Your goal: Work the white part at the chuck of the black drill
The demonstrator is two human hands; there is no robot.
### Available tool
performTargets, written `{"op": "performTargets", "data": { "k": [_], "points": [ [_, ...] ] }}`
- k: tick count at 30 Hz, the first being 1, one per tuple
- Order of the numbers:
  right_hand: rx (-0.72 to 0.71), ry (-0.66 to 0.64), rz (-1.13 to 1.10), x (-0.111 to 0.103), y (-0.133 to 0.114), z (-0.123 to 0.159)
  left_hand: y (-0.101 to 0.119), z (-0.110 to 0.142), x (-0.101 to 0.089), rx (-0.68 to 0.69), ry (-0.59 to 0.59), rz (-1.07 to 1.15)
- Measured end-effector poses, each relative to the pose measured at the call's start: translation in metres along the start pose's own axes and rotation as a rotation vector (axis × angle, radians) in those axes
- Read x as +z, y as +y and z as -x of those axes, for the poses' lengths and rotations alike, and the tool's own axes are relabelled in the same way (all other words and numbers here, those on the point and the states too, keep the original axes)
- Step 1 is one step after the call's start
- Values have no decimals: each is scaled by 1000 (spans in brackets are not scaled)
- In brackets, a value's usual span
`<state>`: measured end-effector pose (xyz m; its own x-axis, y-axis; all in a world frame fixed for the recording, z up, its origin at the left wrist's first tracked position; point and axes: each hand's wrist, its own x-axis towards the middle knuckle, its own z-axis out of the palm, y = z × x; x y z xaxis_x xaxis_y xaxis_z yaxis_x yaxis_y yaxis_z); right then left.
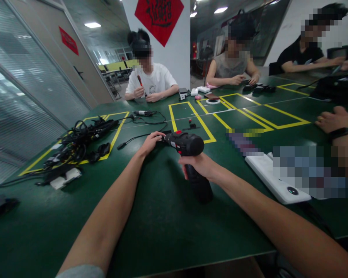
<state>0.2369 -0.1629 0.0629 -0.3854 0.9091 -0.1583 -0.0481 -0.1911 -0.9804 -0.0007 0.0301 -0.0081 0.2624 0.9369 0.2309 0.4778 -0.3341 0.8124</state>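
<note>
A black cordless drill [188, 143] with red details stands out over the green table, its chuck pointing forward and left. My right hand [201, 165] is wrapped round its handle, just below the body. My left hand [151, 143] is at the front end of the drill, fingers closed beside the chuck. A small dark thing shows at those fingertips, but the fingers and the drill hide most of it and I cannot make out what it is. A thin black cable [133, 139] with a plug end lies just left of my left hand.
Tangled black cables and adapters [81, 141] lie at the left on the green table [162, 231], which has yellow tape outlines. White phone-like devices [274, 179] lie at the right. Small dark parts [193, 126] sit beyond the drill. Several people sit around; one co-worker's hand [335, 121] is at the right.
</note>
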Motion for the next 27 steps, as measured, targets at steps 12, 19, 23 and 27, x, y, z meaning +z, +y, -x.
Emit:
{"op": "performTargets", "data": {
  "k": [12, 19, 23, 27],
  "points": [
    [2, -6, 11, 0, -2, 1, 1, 0, 1, -23, 14, 24],
    [-8, -6, 13, 0, 2, -2, -3, -3, 1, -38, 3, 60],
    [-10, -3, 9, -1, 1, -1, -4, -3, 1, -31, 7, 44],
    [3, -4, 9, -1, 1, -1, -3, -2, 1, -25, 14, 37]
  ]
}}
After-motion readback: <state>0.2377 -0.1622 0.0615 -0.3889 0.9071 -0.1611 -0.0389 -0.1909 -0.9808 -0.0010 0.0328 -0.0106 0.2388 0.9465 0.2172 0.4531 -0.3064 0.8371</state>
